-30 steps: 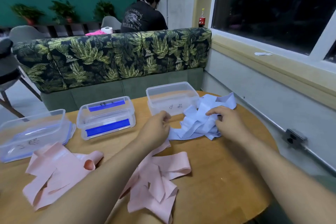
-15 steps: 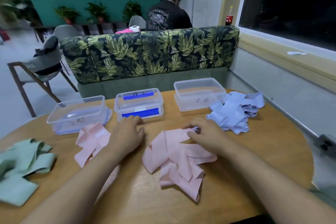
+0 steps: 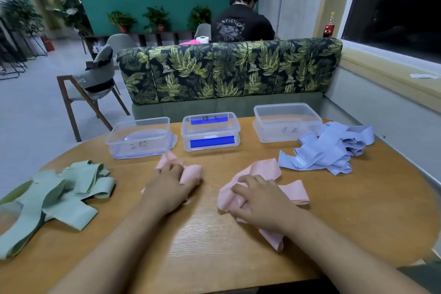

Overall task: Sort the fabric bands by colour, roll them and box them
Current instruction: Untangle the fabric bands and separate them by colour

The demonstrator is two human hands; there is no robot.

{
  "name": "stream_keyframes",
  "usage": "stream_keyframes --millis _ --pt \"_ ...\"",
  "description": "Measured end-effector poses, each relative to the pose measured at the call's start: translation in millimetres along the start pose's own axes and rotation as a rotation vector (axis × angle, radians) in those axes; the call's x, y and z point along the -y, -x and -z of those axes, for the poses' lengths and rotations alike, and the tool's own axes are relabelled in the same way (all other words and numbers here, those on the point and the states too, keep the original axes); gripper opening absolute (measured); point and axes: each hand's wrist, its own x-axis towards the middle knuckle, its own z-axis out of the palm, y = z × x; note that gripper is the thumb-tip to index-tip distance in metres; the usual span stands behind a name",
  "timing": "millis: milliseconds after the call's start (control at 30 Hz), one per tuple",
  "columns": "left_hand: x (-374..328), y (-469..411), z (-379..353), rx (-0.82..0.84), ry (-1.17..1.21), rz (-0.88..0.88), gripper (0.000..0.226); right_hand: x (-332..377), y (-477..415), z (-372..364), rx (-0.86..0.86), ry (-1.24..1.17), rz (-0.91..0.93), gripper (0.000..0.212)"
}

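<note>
Two bunches of pink bands lie mid-table. My left hand [image 3: 170, 187] grips the left pink bunch [image 3: 191, 172], which is gathered under my palm. The right pink bunch [image 3: 265, 169] is held by my right hand [image 3: 260, 200], whose fingers curl into its folds. A heap of blue bands [image 3: 331, 150] lies at the right, and green bands [image 3: 64, 193] lie at the left edge. Three clear plastic boxes stand in a row at the far side: the left box [image 3: 140, 137], the middle box [image 3: 210, 131] with blue clips, and the right box [image 3: 287, 122].
The round wooden table [image 3: 214, 250] ends close to my body. Behind the boxes runs a leaf-patterned sofa back [image 3: 226, 69] with a person sitting beyond it. A wall with a window ledge is at the right, a chair [image 3: 90, 86] at the left.
Both hands left the blue heap and came onto the pink bands. My left hand has gathered the left pink bunch up; the view has swung left, bringing the green bands in.
</note>
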Motion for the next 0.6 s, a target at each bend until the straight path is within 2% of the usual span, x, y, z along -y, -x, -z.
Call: stream_keyframes --millis 100,200,333,467,600 --pt "-20 14 -3 -0.091 0.135 -0.143 0.038 -8 15 -15 -0.170 0.024 0.048 0.029" --pt "-55 30 -1 -0.036 0.324 -0.219 0.014 -15 31 -14 -0.265 -0.076 0.042 0.016" --pt "-107 47 -1 0.013 0.480 -0.318 0.017 -31 50 6 -0.401 -0.325 -0.002 0.022" --pt "-166 50 1 0.037 0.755 -0.340 0.013 -64 77 46 -0.555 -0.465 -0.096 0.012" --pt "-234 47 -2 0.136 1.040 -0.358 0.023 -99 106 88 -0.705 -0.586 -0.248 0.009"
